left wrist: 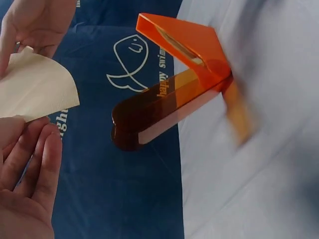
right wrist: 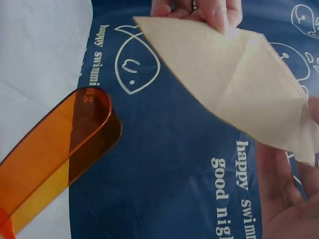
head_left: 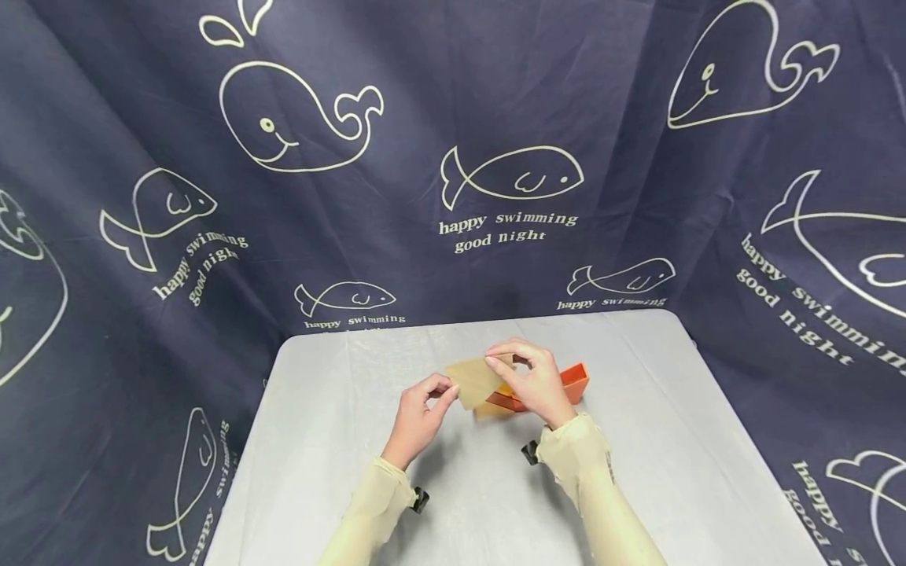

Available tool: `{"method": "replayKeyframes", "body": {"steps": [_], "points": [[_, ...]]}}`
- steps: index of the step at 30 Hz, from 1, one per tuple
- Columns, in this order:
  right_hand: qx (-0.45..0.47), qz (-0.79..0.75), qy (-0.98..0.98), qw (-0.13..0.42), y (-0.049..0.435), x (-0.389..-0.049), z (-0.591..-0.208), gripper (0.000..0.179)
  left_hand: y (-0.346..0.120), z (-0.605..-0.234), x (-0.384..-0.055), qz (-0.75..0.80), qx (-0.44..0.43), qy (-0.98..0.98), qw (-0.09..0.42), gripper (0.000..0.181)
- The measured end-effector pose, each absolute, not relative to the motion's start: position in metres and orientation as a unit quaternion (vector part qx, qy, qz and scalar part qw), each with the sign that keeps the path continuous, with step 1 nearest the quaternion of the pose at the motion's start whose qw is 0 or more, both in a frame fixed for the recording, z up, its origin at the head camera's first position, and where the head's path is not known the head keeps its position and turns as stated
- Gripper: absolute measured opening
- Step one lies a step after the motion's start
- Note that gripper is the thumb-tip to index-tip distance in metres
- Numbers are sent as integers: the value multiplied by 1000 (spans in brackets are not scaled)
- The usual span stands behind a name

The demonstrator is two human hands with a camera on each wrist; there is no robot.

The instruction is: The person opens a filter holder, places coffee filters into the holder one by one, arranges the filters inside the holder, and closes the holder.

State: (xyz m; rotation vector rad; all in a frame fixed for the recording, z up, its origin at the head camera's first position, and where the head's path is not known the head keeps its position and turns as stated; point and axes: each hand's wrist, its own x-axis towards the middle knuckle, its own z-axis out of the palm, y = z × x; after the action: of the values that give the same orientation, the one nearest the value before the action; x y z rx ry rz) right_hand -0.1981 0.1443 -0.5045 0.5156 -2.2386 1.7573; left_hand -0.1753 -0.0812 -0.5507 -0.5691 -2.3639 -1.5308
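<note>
A tan paper coffee filter [head_left: 473, 380] is stretched between my two hands above the table. My left hand [head_left: 419, 415] pinches its left edge between thumb and fingers. At the upper right corner my right hand [head_left: 535, 383] pinches it too. The right wrist view shows the filter [right wrist: 219, 74] spread as a flattened cone with a crimped seam along one side. Just behind and under the right hand stands an orange see-through holder [head_left: 576, 379], partly hidden by that hand. The left wrist view shows its long rounded amber body [left wrist: 149, 112] and bright orange end [left wrist: 199, 42].
The table [head_left: 318, 440] has a pale grey-white cover. Dark blue curtains [head_left: 410, 94] printed with fish and whales hang close around its back and sides. A small black camera mount [head_left: 421, 500] sits at the left wrist, another mount [head_left: 529, 452] at the right.
</note>
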Motion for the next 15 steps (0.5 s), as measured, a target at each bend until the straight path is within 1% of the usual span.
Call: {"method": "replayKeyframes", "body": {"steps": [6,12,15], "points": [[214,567,-783,139,146,-201,-510,14,-89,-546,-178,-458,-224,-846,154,6],[302,478,-800,201,142,-202,-512,15,-93,-545,-181,-360,-266,-874,192,5],[325,433,-809,230,141,-201,-511,15,-92,-545,-180,-334,-278,-879,194,5]]}}
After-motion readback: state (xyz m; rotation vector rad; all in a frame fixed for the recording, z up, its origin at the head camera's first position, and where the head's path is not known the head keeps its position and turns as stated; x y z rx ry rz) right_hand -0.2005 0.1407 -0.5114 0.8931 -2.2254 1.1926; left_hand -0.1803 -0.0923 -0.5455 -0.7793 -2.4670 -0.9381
